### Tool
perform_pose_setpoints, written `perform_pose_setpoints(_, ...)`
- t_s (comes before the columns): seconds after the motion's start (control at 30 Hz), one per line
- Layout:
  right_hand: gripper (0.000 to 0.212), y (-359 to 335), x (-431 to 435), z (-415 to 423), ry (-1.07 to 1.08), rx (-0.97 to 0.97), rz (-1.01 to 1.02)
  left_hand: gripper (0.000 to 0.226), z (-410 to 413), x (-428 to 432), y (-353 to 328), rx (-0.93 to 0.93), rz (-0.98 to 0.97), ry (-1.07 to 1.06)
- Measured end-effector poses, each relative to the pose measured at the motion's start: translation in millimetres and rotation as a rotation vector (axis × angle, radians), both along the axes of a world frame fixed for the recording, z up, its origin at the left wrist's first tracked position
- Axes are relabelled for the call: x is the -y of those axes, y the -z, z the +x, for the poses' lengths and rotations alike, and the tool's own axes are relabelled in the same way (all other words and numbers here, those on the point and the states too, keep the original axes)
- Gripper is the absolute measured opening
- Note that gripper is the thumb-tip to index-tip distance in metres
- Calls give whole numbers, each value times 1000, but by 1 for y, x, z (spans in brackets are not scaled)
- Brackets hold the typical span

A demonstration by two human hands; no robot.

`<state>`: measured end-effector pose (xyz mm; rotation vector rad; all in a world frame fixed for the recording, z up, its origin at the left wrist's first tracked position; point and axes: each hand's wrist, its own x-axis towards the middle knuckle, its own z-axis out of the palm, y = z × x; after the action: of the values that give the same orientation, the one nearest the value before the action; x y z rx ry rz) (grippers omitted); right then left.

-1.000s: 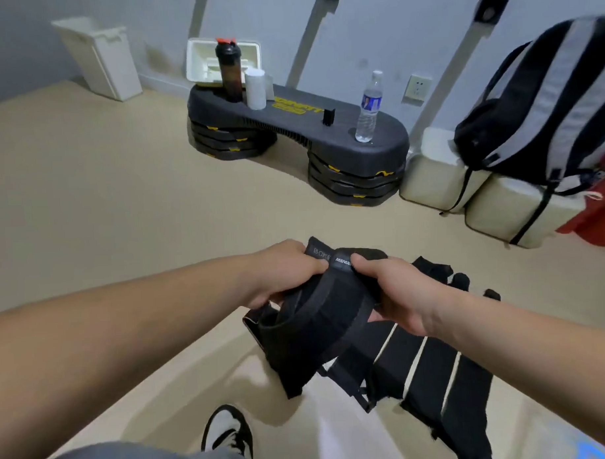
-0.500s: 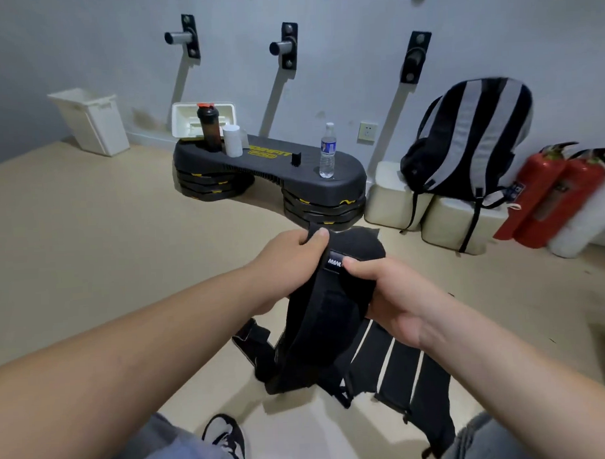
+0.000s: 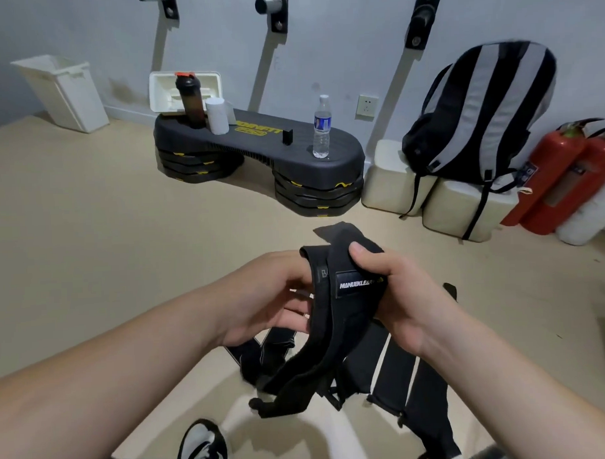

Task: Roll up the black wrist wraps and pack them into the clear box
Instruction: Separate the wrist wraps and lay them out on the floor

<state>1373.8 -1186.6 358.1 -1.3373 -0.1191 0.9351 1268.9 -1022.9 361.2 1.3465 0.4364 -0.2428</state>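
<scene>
Black wrist wrap (image 3: 335,317) hangs between the two hands, raised above the floor (image 3: 90,271). It is a long band of matte black fabric, folded over and bunched at the top, with a narrower strap along its left edge. The left hand (image 3: 272,295) pinches that edge, thumb on top and fingers curled beneath, with the fingertips partly covered by cloth. Below this hand the band droops in a loose loop to a ragged tip. Lower still, a black-and-white shoe (image 3: 202,445) is cut off by the bottom edge. Just right of the left hand, a sewn label (image 3: 359,282) carries white lettering whose last characters disappear under the right hand (image 3: 399,294). That hand grips the folded top, thumb pressed on the upper face, fingers wrapped behind and out of sight. Beneath it, other black wraps (image 3: 395,367) lie side by side on the floor, partly hidden by the hanging band and the right forearm. Their number cannot be told.
</scene>
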Motion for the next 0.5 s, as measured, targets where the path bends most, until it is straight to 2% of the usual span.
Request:
perform_pose_setpoints(0.2, 30, 2, -6, 10, 75, -106, 97, 31, 17, 7, 13, 1, -101, 90)
perform_pose_setpoints(0.33, 26, -2, -5, 13, 84, -82, 165, 34, 25, 15, 8, 18, -46, 26)
perform_pose_setpoints(0.5, 23, -10, 2, 17, 118, -30, 240, 25, 31, 25, 3, -23, -90, -12)
